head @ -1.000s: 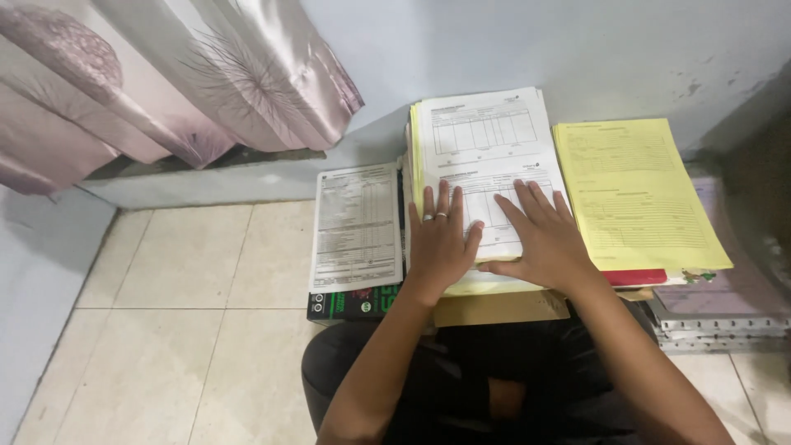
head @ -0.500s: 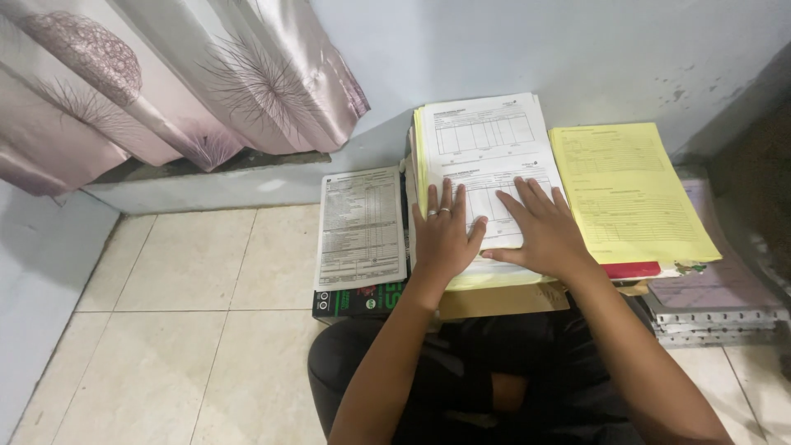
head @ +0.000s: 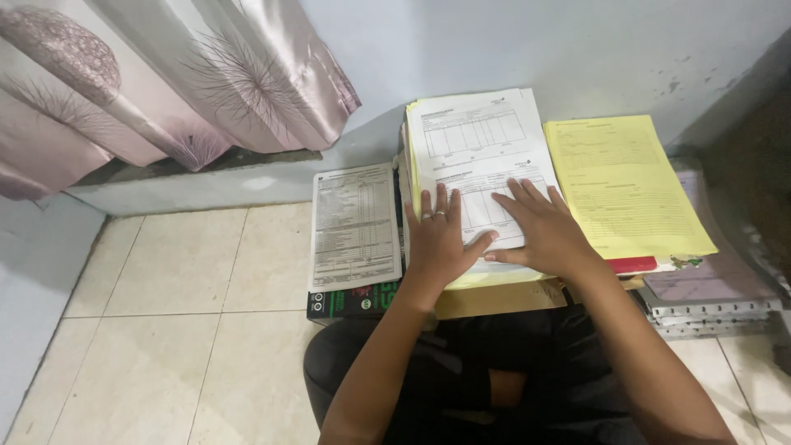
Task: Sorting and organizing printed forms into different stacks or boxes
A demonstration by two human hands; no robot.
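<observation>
Closest to the camera, the person sits on the tiled floor (head: 165, 330) with dark trousers and both forearms stretched forward. The left hand (head: 437, 239) lies flat, fingers spread and released, on the lower part of a white printed form (head: 478, 144); a ring is on one finger. The right hand (head: 544, 231) also rests open and flat on the same sheet, just beside the left one, and the two thumbs nearly meet. Neither hand grasps anything. This form is the top sheet of a thick paper stack (head: 486, 280) with yellow edges, which rests on a brown cardboard piece (head: 494, 298) in front of the knees. To the left, a smaller printed sheet (head: 354, 227) lies on a dark green book (head: 350, 302). To the right, a yellow paper pile (head: 622, 189) sits on a red folder (head: 633, 264) and grey binders (head: 709, 301). Farther away stand the pale blue wall (head: 535, 41) and a pink patterned curtain (head: 165, 74).
</observation>
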